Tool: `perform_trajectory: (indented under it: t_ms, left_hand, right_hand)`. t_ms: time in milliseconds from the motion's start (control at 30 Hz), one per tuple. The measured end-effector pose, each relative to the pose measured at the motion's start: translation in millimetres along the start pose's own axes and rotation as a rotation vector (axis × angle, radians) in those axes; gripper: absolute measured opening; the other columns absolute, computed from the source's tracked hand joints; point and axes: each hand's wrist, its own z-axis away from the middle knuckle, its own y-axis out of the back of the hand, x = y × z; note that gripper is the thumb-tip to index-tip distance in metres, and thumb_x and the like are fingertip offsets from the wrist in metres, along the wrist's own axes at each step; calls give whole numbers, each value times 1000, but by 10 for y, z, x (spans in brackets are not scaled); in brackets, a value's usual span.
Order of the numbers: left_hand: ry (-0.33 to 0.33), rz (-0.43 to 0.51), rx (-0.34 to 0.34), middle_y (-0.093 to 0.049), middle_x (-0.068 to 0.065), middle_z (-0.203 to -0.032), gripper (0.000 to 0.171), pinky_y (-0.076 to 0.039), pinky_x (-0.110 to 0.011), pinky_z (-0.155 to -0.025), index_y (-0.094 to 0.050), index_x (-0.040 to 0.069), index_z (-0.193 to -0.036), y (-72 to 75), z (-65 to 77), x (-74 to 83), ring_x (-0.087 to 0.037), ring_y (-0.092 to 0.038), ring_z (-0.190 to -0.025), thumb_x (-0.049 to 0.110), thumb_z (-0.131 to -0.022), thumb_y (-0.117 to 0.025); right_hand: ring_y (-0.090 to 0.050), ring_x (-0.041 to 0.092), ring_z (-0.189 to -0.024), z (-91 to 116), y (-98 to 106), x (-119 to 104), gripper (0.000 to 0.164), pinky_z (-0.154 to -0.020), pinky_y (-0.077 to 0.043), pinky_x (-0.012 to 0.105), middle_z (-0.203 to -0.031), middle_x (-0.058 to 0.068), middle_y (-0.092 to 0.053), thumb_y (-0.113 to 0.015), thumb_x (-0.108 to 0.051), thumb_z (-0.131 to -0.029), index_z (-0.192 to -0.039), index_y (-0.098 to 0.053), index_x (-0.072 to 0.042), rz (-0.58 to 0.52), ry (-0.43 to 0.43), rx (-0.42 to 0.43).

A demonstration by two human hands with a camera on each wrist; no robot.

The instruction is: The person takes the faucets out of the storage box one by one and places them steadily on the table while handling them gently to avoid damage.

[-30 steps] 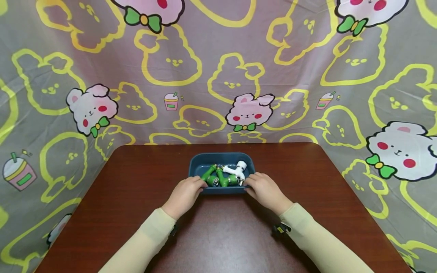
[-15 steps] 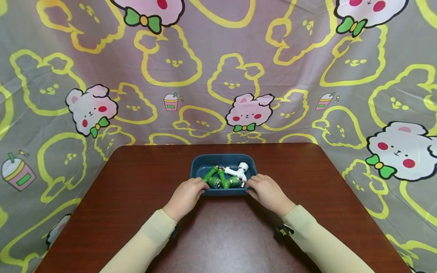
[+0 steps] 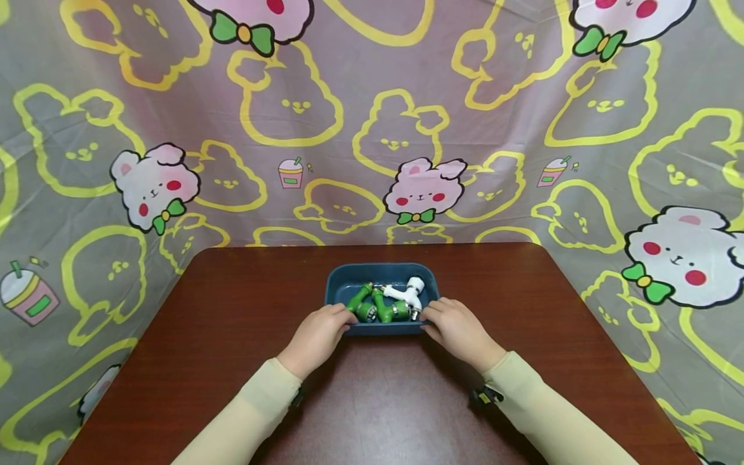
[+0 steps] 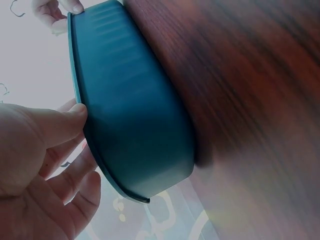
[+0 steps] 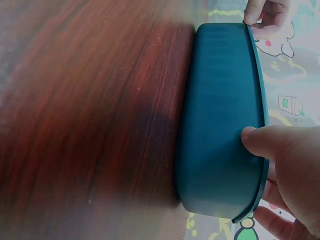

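A dark blue plastic bin (image 3: 383, 329) stands on the table, with two green valve-like fittings (image 3: 385, 312) and a white one (image 3: 411, 296) lying in it. All have shiny metal parts; their exact kind is unclear. My left hand (image 3: 316, 336) pinches the bin's near rim at its left corner, thumb outside and fingers over the edge in the left wrist view. At the near right corner, my right hand (image 3: 459, 330) grips the same rim, its thumb (image 5: 255, 140) pressed on the outer wall. The wrist views show the bin's base at the table surface.
A brown wood-grain table (image 3: 244, 290) extends around the bin on every side. Behind it and along both sides hangs a patterned cloth (image 3: 343, 148) with cartoon animals. A small dark device (image 3: 487, 395) sits at the right wrist.
Over the last second the bin has shifted slightly right and toward me, with both hands holding on. The fittings inside moved along with it. Most of that shift came in the first half second.
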Motion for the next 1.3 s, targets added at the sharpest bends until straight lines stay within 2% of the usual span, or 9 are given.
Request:
perform_trajectory:
  t_ms: [300,733,1067,1200,1300]
  left_hand:
    - [-5,5,-1,-70,2,-94,14,-58,-32,-81,-77,13,-103,-11,12,6,-17,-68,-91,4,-91,-77]
    - [-9,11,-6,-70,2,-95,13,-58,-32,-81,-76,13,-102,14,33,41,-18,-69,-92,4,-92,-76]
    - [-8,18,-9,-70,2,-94,13,-58,-32,-80,-77,12,-102,31,40,58,-18,-68,-90,5,-91,-77]
    - [18,30,1,-69,3,-94,10,-58,-33,-79,-78,11,-101,40,48,45,-16,-67,-88,9,-91,-78]
    - [49,23,40,-69,2,-93,10,-58,-34,-78,-78,10,-99,53,52,21,-17,-66,-86,12,-90,-80]
  right_hand:
    - [-63,16,-86,31,8,-4,18,-82,-55,39,-93,-3,-71,-87,-15,-84,-97,-75,-14,-4,14,12]
    - [-62,14,-88,57,58,-39,15,-84,-54,38,-95,-3,-72,-84,-17,-87,-99,-74,-17,1,-2,-30]
    - [-61,14,-86,61,57,-39,14,-82,-54,37,-94,-4,-70,-83,-21,-88,-98,-74,-16,-19,2,-10]
    - [-61,15,-90,61,77,-35,16,-82,-54,36,-96,-4,-68,-80,-29,-91,-97,-74,-16,-44,-39,9]
    - [-62,16,-95,57,110,-30,18,-84,-54,37,-100,-3,-68,-79,-32,-92,-99,-74,-16,-60,-98,24]
